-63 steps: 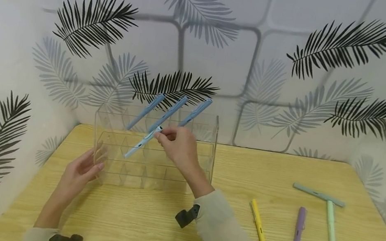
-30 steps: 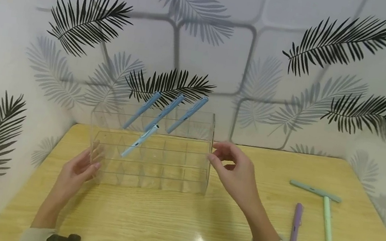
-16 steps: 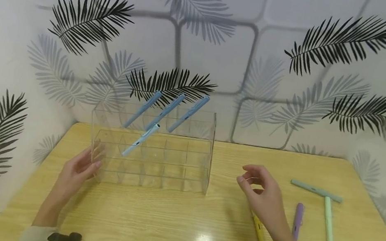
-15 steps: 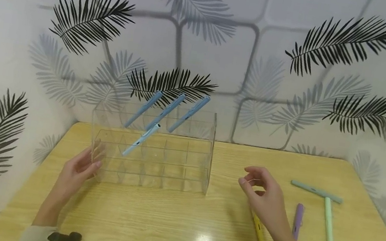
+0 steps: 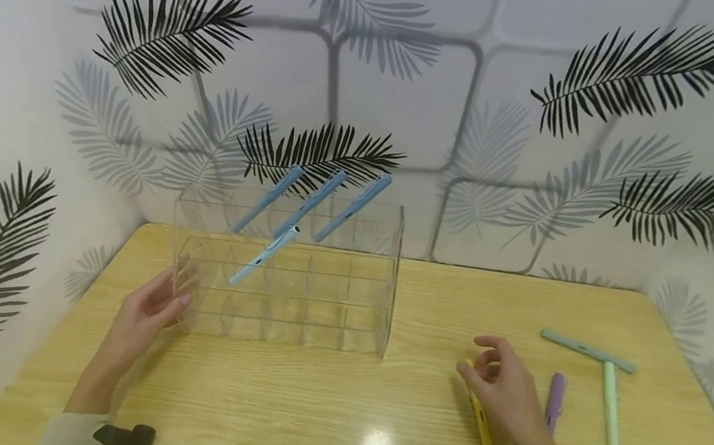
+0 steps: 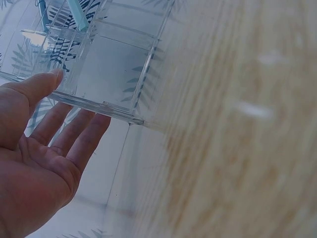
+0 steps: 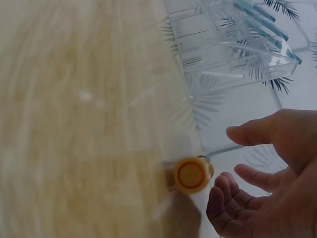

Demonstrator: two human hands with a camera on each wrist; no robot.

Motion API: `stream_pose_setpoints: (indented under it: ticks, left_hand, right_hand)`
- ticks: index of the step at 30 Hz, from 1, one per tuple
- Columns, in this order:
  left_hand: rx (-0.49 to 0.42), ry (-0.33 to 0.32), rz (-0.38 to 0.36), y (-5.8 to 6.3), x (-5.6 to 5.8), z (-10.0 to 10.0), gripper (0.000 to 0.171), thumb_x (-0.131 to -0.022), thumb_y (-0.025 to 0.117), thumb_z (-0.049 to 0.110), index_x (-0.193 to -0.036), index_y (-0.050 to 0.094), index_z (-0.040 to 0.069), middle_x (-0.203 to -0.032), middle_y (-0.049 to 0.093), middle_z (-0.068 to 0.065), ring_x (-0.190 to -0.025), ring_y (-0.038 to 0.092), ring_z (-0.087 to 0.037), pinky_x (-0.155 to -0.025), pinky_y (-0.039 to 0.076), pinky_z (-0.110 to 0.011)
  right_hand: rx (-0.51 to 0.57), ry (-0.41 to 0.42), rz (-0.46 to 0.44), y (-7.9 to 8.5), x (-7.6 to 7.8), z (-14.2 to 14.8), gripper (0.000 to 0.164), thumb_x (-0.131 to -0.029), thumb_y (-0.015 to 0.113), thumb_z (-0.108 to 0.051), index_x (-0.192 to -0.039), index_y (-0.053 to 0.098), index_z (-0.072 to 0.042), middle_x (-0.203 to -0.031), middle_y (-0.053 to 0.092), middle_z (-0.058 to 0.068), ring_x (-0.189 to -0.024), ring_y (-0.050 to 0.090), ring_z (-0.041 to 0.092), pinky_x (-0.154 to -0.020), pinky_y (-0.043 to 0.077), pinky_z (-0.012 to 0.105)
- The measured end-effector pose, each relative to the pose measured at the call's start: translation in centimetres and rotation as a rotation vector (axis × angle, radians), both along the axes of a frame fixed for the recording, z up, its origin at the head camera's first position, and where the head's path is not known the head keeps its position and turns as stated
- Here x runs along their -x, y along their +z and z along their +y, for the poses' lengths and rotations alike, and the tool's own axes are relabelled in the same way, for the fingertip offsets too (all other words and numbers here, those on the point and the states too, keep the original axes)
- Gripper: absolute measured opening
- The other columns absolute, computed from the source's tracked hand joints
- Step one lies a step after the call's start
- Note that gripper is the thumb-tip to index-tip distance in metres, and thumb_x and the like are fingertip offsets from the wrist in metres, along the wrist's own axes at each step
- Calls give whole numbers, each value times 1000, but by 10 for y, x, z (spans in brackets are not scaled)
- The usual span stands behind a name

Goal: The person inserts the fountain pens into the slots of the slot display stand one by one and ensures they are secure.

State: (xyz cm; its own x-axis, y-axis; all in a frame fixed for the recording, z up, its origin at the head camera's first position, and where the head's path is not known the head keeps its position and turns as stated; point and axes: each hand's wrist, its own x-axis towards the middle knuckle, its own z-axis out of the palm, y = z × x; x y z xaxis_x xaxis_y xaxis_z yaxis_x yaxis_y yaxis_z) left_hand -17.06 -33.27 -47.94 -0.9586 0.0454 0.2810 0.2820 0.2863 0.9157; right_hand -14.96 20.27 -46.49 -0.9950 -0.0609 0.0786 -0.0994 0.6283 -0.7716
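Observation:
My left hand (image 5: 142, 313) holds the left side of a clear acrylic pen rack (image 5: 393, 289), thumb at the front edge and fingers against the side panel, as the left wrist view shows. Three blue pens (image 5: 311, 203) lean in the rack's top tier, and one light-blue pen (image 5: 265, 255) leans in the tier below. On the right, my right hand (image 5: 502, 386) hovers over a yellow pen (image 5: 483, 432) lying on the table. Its thumb and fingers are parted. In the right wrist view, the pen's round end (image 7: 192, 175) sits just off the fingertips.
To the right of my right hand lie a purple pen (image 5: 555, 398), partly hidden by the wrist, a mint-green pen (image 5: 610, 410) and a grey-green pen (image 5: 587, 351) whose end meets the mint one. Leaf-patterned wall covering (image 5: 402, 106) stands behind the wooden table (image 5: 273, 410).
My right hand placed the light-blue pen in the rack and let go. It then passed the rack's right side and moved right and down to the yellow pen. The left hand stayed put.

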Motion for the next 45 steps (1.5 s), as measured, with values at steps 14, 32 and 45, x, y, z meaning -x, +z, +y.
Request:
stream_pose_setpoints:
  ticks: [14,32,45]
  left_hand:
    - [4,-8,-2,5,-3,2,57,-105,58,6,-158,38,5,-146,48,-34,-115,65,-5,-85,59,-25]
    - [-6,-15,6,2,-2,0,56,-105,58,5,-158,38,4,-145,47,-36,-115,66,-7,-85,59,-24]
    - [0,-6,7,2,-1,1,56,-105,59,5,-157,39,3,-144,47,-36,-115,66,-6,-85,59,-24]
  right_hand:
    - [-162,57,-56,-9,-1,5,36,-90,80,-17,-118,66,2,-97,66,4,-85,65,17,-71,56,30]
    - [-4,7,5,-3,5,10,30,-91,73,-4,-120,71,5,-97,69,9,-91,72,30,-68,57,24]
    - [350,67,-91,12,2,12,42,-99,71,-17,-134,58,3,-116,63,18,-95,68,14,-75,62,32]
